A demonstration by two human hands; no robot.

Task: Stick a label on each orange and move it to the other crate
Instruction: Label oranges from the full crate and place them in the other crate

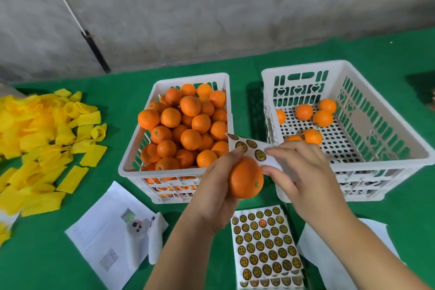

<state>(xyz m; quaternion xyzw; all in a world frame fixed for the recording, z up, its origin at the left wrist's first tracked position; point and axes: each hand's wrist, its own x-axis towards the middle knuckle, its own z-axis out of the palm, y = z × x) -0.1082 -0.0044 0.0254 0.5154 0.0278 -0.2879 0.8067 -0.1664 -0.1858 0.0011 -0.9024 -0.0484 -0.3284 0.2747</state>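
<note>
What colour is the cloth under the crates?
Green, shown in the head view: cloth, crates.

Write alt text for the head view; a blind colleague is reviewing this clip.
The left hand holds an orange while the right hand pinches a small label strip above it. Behind stand a full crate and a nearly empty crate; a label sheet lies below.
</note>
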